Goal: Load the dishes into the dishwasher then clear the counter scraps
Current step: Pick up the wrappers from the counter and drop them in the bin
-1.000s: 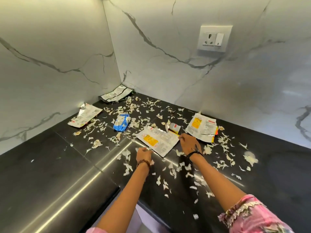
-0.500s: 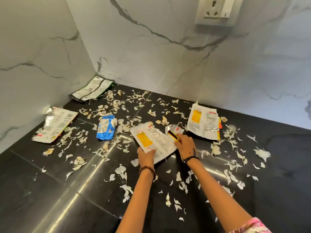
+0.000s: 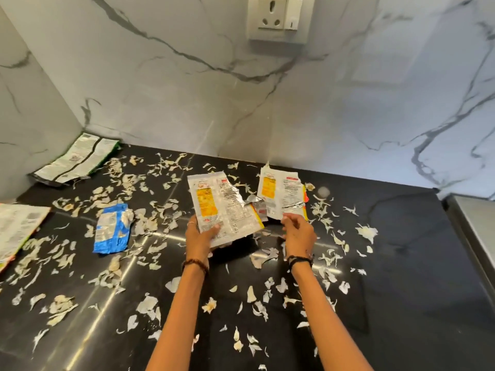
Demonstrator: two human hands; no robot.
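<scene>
Surface: black counter point(image 3: 401, 263) lying under marble walls point(image 3: 187, 89), peel scraps point(image 3: 150, 306) littering it | Left hand point(image 3: 199, 236): fingers clamping silver wrapper point(image 3: 222, 207), lifting it left of second wrapper point(image 3: 281, 194) | Right hand point(image 3: 298, 232): fingertips pinching second wrapper's near edge | Blue packet point(image 3: 112, 227): lying farther left.

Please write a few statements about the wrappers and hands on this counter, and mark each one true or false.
1. The left hand holds a wrapper with a yellow panel. True.
2. The blue wrapper is in the right hand. False: it lies on the counter, left of both hands.
3. Pale peel scraps are scattered over the counter. True.
4. A plug sits in the wall socket. False: the socket is empty.
5. The right hand's fingers are at the lower edge of a second yellow-panel wrapper. True.
</scene>
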